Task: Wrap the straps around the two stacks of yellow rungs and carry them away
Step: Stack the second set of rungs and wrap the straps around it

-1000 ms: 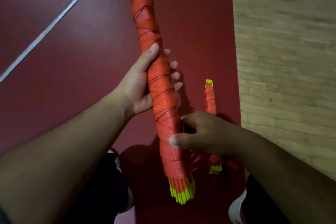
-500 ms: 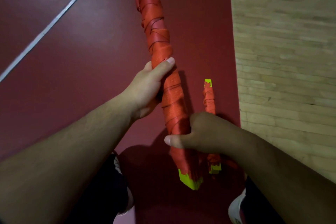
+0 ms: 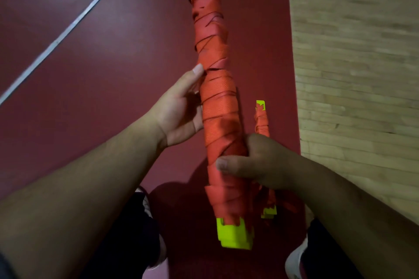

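- The held stack is off the ground, close to upright, its top leaning slightly away and running out of the upper edge of the view.
- An orange strap winds round it in crossing turns along nearly its whole length. The yellow rungs show only as a blocky end at the bottom.
- The right hand grips the stack low down, from its right side. The thumb is laid across the front of the wrapping and the fingers are out of sight behind.
- The left hand is against the stack's left side, higher up, with the thumb stretched straight upward and its tip touching the strap. Its fingers pass behind the stack, so I cannot tell whether they curl round it.
- The second stack, thinner and also strapped, lies on the ground just right of the held one, partly hidden by the right hand.
- A red mat with white lines lies beneath and to the left of the held stack.
- A wooden floor is to the right.
- A white shoe is below it on the right.
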Demonstrator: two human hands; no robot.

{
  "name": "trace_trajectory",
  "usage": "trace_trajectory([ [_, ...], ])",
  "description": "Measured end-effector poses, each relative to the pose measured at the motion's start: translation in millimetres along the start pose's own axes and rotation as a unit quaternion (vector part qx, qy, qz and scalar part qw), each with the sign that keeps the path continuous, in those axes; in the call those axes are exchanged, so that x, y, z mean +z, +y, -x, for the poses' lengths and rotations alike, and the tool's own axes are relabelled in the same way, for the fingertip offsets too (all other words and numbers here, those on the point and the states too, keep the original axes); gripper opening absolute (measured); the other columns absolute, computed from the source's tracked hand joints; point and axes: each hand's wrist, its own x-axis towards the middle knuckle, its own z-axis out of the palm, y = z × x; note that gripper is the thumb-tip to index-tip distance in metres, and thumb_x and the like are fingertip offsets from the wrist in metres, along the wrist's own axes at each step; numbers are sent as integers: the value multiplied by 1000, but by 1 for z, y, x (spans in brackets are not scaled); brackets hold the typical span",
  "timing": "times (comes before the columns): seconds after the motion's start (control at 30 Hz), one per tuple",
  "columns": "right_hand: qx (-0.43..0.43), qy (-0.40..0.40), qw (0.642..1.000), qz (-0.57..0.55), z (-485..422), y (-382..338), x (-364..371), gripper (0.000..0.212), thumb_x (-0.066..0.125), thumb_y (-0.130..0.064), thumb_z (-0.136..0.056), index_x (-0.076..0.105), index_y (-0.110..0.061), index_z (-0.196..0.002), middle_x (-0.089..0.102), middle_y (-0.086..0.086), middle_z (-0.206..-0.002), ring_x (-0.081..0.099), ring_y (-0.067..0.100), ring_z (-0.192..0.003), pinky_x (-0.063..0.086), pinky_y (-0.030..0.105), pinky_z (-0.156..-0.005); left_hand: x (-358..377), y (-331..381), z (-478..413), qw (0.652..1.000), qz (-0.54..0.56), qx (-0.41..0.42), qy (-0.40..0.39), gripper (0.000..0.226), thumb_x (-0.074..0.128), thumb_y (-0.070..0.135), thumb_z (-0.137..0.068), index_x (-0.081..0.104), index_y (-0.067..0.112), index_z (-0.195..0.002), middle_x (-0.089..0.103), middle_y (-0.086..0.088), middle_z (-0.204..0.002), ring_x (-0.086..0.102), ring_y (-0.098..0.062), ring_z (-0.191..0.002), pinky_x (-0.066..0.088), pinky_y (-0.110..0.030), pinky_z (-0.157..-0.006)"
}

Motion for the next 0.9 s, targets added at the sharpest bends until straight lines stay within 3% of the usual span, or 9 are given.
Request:
trace_trajectory([
  [0.1,-6,-10,1000,-27,1,4,9,42,68,-57,-67,66,-19,-84,67,3,-74,59,13,-67,53,35,-61,1,-1,0,999,24,-13,-42,51,57,49,-85,54,14,-123,69,-13,-112,69,-28,-97,54,-48,-94],
  [0.17,3,-12,1000,-18,1,4,12,47,69,-56,-65,64,-17,-90,66,4,-75,59,14,-65,53,35,-60,4,-1,1,999,28,-14,-38,48,57,45,-88,51,16,-127,70,-15,-116,71,-29,-96,54,-51,-93],
  [0.3,20,-3,999,28,1,-1,11,32,77,-42,-81,68,-14,-91,73,8,-82,67,16,-68,56,33,-69,10,-1,3,999,-9,7,34,34,57,40,-90,79,15,-93,73,-9,-100,72,-24,-86,61,-43,-83],
  [0.43,50,-29,996,64,-3,3,12,37,73,-52,-83,69,-18,-97,75,11,-90,73,28,-82,59,48,-77,12,-4,3,996,-48,6,71,70,64,38,-88,43,-2,-141,70,-9,-89,70,-23,-74,60,-43,-76],
  [0.5,63,-30,993,98,-4,3,9,41,72,-58,-80,70,-21,-97,76,5,-89,73,20,-82,59,43,-80,13,-6,3,995,-65,13,78,63,64,35,-89,44,2,-138,69,-9,-88,68,-24,-72,59,-43,-74],
  [0.6,70,-22,993,97,-4,1,5,30,74,-53,-81,74,-26,-96,76,-8,-87,69,3,-77,55,28,-75,16,-5,2,988,-111,45,102,29,61,25,-96,48,14,-120,64,-13,-89,64,-26,-71,58,-42,-66],
  [0.67,60,-11,993,97,-4,3,3,31,75,-53,-80,76,-28,-98,76,-9,-89,71,6,-82,56,31,-79,15,-5,-1,977,-156,72,124,23,61,23,-98,49,15,-116,59,-16,-92,62,-28,-74,58,-38,-63],
  [0.8,55,9,993,107,-7,7,2,51,70,-71,-71,75,-26,-94,76,2,-88,72,21,-83,56,45,-81,16,-3,-3,985,-118,50,119,33,52,44,-100,57,17,-120,65,-8,-87,64,-22,-74,58,-39,-70],
  [0.9,46,-2,995,88,-6,6,-1,32,72,-60,-78,75,-28,-83,75,-7,-78,69,8,-72,56,32,-72,15,-3,-4,993,-55,8,105,48,44,51,-100,59,12,-124,62,-13,-93,62,-25,-75,57,-45,-78],
])
